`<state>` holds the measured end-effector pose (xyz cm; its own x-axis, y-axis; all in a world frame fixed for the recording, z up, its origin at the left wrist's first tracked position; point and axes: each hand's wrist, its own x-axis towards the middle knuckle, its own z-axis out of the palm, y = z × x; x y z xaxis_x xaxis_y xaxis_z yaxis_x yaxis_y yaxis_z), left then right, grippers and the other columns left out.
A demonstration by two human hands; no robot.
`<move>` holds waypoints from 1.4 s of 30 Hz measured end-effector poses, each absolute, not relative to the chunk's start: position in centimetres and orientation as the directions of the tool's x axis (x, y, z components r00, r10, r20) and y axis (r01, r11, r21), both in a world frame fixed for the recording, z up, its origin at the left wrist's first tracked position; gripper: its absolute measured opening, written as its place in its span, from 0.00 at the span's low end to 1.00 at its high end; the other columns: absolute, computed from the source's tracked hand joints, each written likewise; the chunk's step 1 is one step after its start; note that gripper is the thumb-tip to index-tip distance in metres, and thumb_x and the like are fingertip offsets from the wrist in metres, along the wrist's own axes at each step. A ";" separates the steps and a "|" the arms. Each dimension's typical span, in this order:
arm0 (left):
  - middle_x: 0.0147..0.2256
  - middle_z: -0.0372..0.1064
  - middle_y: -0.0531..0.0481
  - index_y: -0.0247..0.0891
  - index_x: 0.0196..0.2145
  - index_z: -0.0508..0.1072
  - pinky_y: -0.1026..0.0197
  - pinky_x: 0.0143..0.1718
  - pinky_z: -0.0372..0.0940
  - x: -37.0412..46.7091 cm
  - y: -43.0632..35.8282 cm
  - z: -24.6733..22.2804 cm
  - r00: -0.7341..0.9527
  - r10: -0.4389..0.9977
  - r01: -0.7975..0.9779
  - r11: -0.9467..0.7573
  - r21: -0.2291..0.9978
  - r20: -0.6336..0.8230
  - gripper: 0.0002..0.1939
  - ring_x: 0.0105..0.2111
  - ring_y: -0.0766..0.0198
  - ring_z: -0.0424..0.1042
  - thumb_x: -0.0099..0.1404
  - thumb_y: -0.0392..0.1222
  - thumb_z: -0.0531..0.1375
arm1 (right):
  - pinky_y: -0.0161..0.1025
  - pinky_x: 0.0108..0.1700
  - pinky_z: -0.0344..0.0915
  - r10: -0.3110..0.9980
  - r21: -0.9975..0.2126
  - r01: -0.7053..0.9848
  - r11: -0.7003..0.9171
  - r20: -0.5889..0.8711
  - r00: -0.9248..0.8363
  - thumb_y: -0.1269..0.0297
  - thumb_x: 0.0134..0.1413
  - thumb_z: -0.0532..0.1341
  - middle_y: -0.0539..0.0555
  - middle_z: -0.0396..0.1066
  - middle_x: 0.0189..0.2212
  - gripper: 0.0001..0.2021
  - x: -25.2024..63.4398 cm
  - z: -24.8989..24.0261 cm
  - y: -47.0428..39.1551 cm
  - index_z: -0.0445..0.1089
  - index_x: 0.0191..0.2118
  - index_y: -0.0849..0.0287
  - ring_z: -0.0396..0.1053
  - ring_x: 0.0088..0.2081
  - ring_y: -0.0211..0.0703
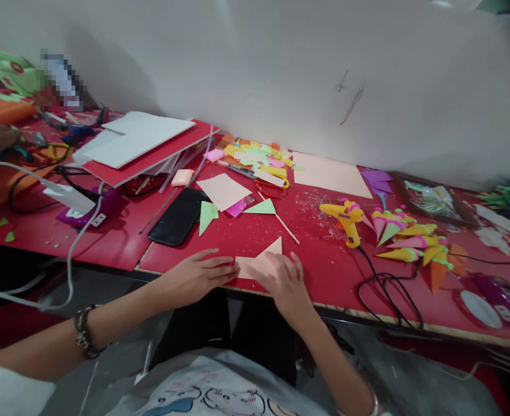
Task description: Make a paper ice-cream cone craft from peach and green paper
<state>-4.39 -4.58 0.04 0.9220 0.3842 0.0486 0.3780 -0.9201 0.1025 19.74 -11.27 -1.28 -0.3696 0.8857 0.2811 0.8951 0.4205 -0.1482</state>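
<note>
Paper [246, 268], pale peach with one pointed corner directed toward the wall, lies near the front edge of the red surface [319, 271], between the hands. Left hand [194, 276]: open, fingers extended and close together, tips at the sheet's left end; no grip is evident, and the thumb is not visible. Right hand [287, 283]: fingers partly bent over the sheet's right part; whether it pinches or merely presses cannot be told.

Step in hand is judged to be folding or creasing. Recommended practice: steady the left end with flat fingers, align edges before pressing, then run a fingertip firmly along the fold from one end to the other. Light pressure before alignment is advised, since a misplaced crease would likely remain visible. Working slightly further from the front edge should give fuller support. The wooden stick [287, 228] and glue gun [345, 218] lie apart from the sheet; that separation should be maintained.
</note>
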 end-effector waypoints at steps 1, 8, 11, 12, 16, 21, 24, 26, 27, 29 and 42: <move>0.51 0.62 0.53 0.47 0.55 0.54 0.61 0.56 0.42 -4.3 -4.6 0.0 0.922 0.385 0.378 -0.920 0.104 0.050 0.22 0.54 0.68 0.54 0.63 0.37 0.49 | 0.56 0.55 0.42 0.853 -0.116 0.862 0.494 0.253 -0.455 0.73 0.53 0.51 0.53 0.52 0.55 0.23 19.6 -1.2 -11.3 0.57 0.52 0.41 0.49 0.54 0.51; 0.53 0.59 0.57 0.48 0.54 0.56 0.61 0.56 0.40 -4.4 -4.4 -0.4 0.923 0.383 0.378 -0.919 0.113 0.027 0.21 0.53 0.68 0.56 0.64 0.36 0.47 | 0.54 0.55 0.41 0.841 -0.102 0.838 0.537 0.147 -0.521 0.69 0.55 0.51 0.50 0.53 0.56 0.21 19.7 -1.0 -11.2 0.56 0.52 0.39 0.48 0.56 0.48; 0.54 0.57 0.58 0.47 0.55 0.55 0.61 0.55 0.40 -4.4 -4.3 -0.3 0.928 0.371 0.367 -0.923 0.116 0.014 0.21 0.53 0.68 0.55 0.65 0.37 0.46 | 0.56 0.55 0.39 0.876 -0.104 0.872 0.479 0.126 -0.466 0.67 0.55 0.52 0.49 0.52 0.56 0.21 20.4 -1.0 -11.5 0.55 0.52 0.35 0.48 0.55 0.49; 0.54 0.57 0.58 0.47 0.55 0.54 0.61 0.55 0.40 -4.4 -4.3 -0.2 0.929 0.370 0.367 -0.923 0.116 0.005 0.21 0.53 0.68 0.55 0.65 0.36 0.46 | 0.56 0.55 0.38 0.886 -0.104 0.881 0.461 0.117 -0.449 0.67 0.54 0.52 0.49 0.52 0.56 0.22 20.8 -0.9 -11.7 0.54 0.52 0.35 0.49 0.55 0.49; 0.54 0.56 0.59 0.47 0.55 0.54 0.61 0.55 0.40 -4.3 -4.4 0.1 0.927 0.373 0.373 -0.921 0.114 -0.028 0.21 0.53 0.67 0.55 0.65 0.36 0.45 | 0.55 0.56 0.38 0.914 -0.101 0.909 0.404 0.088 -0.396 0.71 0.51 0.55 0.49 0.52 0.56 0.27 22.2 -0.4 -12.4 0.52 0.53 0.33 0.49 0.55 0.49; 0.54 0.56 0.57 0.47 0.55 0.54 0.61 0.54 0.42 -4.3 -4.4 0.4 0.926 0.376 0.378 -0.918 0.119 -0.037 0.21 0.53 0.67 0.55 0.65 0.36 0.46 | 0.56 0.56 0.39 0.938 -0.101 0.933 0.346 0.063 -0.341 0.74 0.48 0.56 0.50 0.53 0.56 0.28 23.7 0.3 -13.1 0.56 0.51 0.34 0.49 0.55 0.50; 0.54 0.56 0.57 0.46 0.55 0.53 0.62 0.54 0.43 -4.4 -4.3 0.5 0.926 0.375 0.378 -0.918 0.119 -0.053 0.22 0.53 0.67 0.54 0.64 0.36 0.47 | 0.55 0.56 0.39 0.946 -0.111 0.940 0.323 0.062 -0.317 0.76 0.47 0.55 0.50 0.53 0.56 0.26 24.3 0.6 -13.5 0.61 0.49 0.37 0.48 0.56 0.50; 0.54 0.56 0.57 0.46 0.56 0.53 0.61 0.54 0.43 -4.4 -4.3 0.4 0.924 0.376 0.381 -0.918 0.112 -0.061 0.22 0.53 0.66 0.54 0.64 0.35 0.47 | 0.55 0.57 0.40 0.950 -0.119 0.942 0.312 0.065 -0.307 0.79 0.46 0.53 0.50 0.53 0.56 0.27 24.8 0.8 -13.6 0.63 0.48 0.39 0.48 0.56 0.49; 0.54 0.56 0.57 0.46 0.56 0.53 0.61 0.54 0.44 -4.4 -4.4 0.4 0.924 0.377 0.382 -0.918 0.106 -0.062 0.22 0.53 0.66 0.54 0.64 0.35 0.46 | 0.55 0.56 0.40 0.951 -0.126 0.943 0.308 0.064 -0.302 0.81 0.45 0.52 0.50 0.53 0.56 0.28 25.1 0.8 -13.7 0.64 0.47 0.40 0.48 0.56 0.49; 0.54 0.56 0.56 0.46 0.56 0.52 0.61 0.53 0.45 -4.4 -4.7 0.2 0.921 0.384 0.388 -0.918 0.084 -0.057 0.23 0.53 0.65 0.54 0.64 0.34 0.45 | 0.54 0.56 0.41 0.952 -0.153 0.939 0.307 0.067 -0.300 0.82 0.43 0.50 0.50 0.52 0.56 0.28 25.6 1.0 -13.6 0.66 0.45 0.41 0.49 0.55 0.48; 0.51 0.60 0.48 0.39 0.51 0.62 0.57 0.50 0.52 -3.4 -6.1 0.4 0.911 0.409 0.408 -0.912 0.029 0.045 0.20 0.47 0.60 0.61 0.59 0.34 0.52 | 0.51 0.56 0.37 0.918 -0.393 0.835 0.385 0.064 -0.392 0.67 0.50 0.54 0.54 0.63 0.47 0.22 20.7 1.7 -9.2 0.54 0.53 0.52 0.58 0.50 0.43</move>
<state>-3.39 -6.06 0.40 0.9113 0.4093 0.0451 0.4083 -0.9124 0.0293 20.69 -9.20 1.69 -0.3923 0.9176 0.0641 0.8355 0.3846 -0.3925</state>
